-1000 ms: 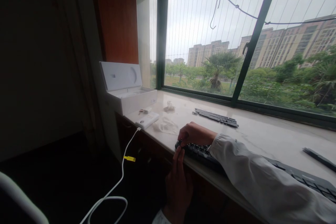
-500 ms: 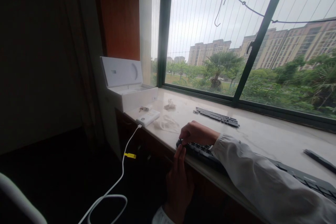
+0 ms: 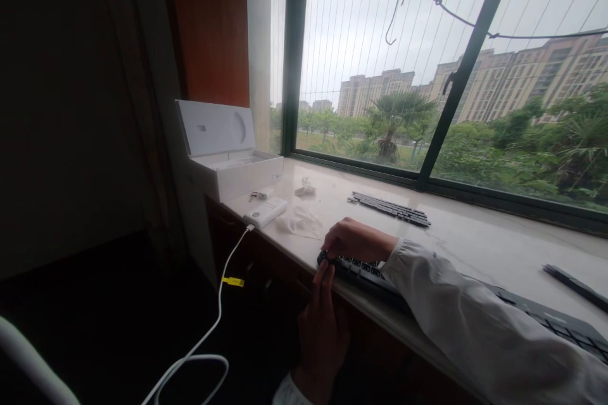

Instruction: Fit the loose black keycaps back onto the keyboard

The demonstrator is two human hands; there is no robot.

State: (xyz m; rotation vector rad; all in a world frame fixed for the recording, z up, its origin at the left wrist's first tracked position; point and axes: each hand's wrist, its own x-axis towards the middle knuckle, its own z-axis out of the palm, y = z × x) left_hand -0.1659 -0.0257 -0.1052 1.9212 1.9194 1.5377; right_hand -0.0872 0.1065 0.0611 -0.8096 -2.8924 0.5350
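Note:
A dark keyboard (image 3: 368, 271) lies along the front edge of the pale sill, with uncapped key switches showing near its left end. Above that end my right hand (image 3: 357, 239) bends down with its fingers pinched together; whatever they hold is hidden. My left hand (image 3: 323, 323) reaches up from below the edge. Its index and middle fingers are stretched out, and their tips touch the keyboard's left corner beside the right fingertips. My right sleeve covers the keyboard's middle. Rows of dark keycaps (image 3: 389, 209) lie behind the keyboard.
An open white box (image 3: 237, 177) stands at the sill's left end. Near it are a white power bank (image 3: 265, 211) with a white cable (image 3: 221, 304), a small metal object (image 3: 258, 195) and crumpled clear plastic (image 3: 301, 221). A dark bar-like piece (image 3: 574, 286) lies at right.
The view has shifted slightly, so the scene sits a little further left. Both hands stay at the keyboard's left end in nearly the same pose.

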